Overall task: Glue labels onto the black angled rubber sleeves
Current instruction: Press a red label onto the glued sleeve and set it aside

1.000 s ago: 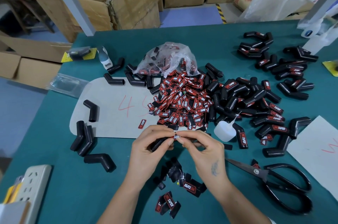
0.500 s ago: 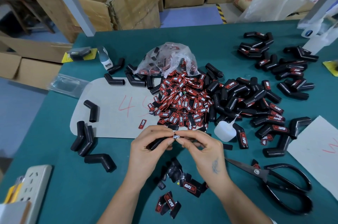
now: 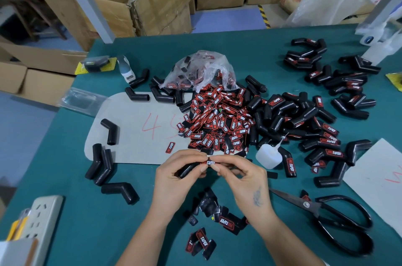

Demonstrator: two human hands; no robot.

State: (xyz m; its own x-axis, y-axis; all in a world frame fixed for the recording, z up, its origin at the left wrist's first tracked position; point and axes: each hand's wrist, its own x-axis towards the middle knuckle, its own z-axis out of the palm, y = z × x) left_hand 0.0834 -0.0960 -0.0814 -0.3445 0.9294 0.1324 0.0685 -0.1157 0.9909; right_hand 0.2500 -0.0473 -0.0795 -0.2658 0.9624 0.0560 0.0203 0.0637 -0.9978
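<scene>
My left hand [image 3: 176, 181] grips a black angled rubber sleeve [image 3: 186, 170] near the table's front middle. My right hand [image 3: 241, 178] pinches the same sleeve's other end, thumb and fingertips pressing on a red-and-black TAPER label [image 3: 208, 162] on it. A heap of loose labels [image 3: 217, 122] lies just beyond my hands. Right of them stands a small white glue bottle [image 3: 268, 156]. Labelled sleeves [image 3: 322, 141] are piled to the right, bare sleeves [image 3: 102, 163] lie to the left.
Black scissors [image 3: 330, 220] lie at the front right. A few labels [image 3: 219, 218] are scattered under my wrists. A grey card [image 3: 134, 135], a clear bag [image 3: 202, 70], a power strip [image 3: 41, 220] and white paper [image 3: 378, 181] share the green table. Cardboard boxes stand behind.
</scene>
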